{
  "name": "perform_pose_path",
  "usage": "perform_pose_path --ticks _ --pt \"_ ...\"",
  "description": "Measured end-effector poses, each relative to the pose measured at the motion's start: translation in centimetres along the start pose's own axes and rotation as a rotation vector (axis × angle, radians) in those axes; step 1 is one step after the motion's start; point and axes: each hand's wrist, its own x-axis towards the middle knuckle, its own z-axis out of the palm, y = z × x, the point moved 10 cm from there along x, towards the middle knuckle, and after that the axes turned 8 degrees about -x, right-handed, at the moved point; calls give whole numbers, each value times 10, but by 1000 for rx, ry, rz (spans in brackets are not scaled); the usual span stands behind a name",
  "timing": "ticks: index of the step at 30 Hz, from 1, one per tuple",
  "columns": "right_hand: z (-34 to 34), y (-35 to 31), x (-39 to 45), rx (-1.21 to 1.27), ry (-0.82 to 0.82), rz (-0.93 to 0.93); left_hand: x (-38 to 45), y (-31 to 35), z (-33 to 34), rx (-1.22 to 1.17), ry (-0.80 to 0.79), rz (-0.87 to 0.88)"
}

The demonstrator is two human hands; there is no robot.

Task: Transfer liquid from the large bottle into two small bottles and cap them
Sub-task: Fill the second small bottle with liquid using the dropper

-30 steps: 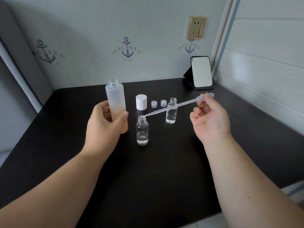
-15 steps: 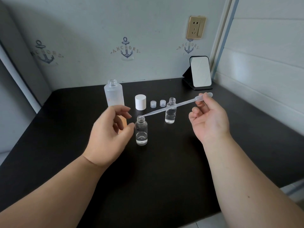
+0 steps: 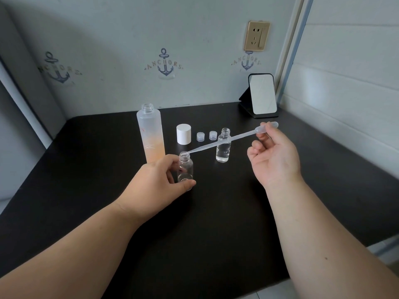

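My left hand (image 3: 157, 182) holds the near small bottle (image 3: 185, 169) low on its body, thumb in front and fingers (image 3: 170, 169) curled behind it, steadying it on the surface (image 3: 216, 223). My right hand (image 3: 273, 157) pinches the bulb of the pipette (image 3: 226, 140) between thumb and forefinger, the other fingers loosely folded. The stem slopes down and away to my left, and its tip sits right at the bottle's open mouth; whether it is inside the neck or just above the rim I cannot tell from here.

This bottle holds only a little liquid at the bottom. The far small bottle (image 3: 223, 145), between my two hands and beyond them, is about half full. The large bottle (image 3: 151, 132) stands open just beyond my left fingers, and its white cap (image 3: 183, 134) and the two small caps (image 3: 206, 135) lie further back.

The risks, as I judge them: the stem enters at a shallow slant, so a squeeze could send drops down the outside of the neck. The stem also passes in front of the far bottle, so a swing of my right hand may knock it over uncapped. If my left grip slips, the light bottle could tip. Squeezing too hard could splash.
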Motion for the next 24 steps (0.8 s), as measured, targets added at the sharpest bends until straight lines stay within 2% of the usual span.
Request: perform_pose_path --ticks 8,24 --pt "-2 -2 -1 22 33 -3 0 3 -1 -17 -4 60" --pt "-1 -4 1 -9 9 -17 0 -3 -2 -47 7 33"
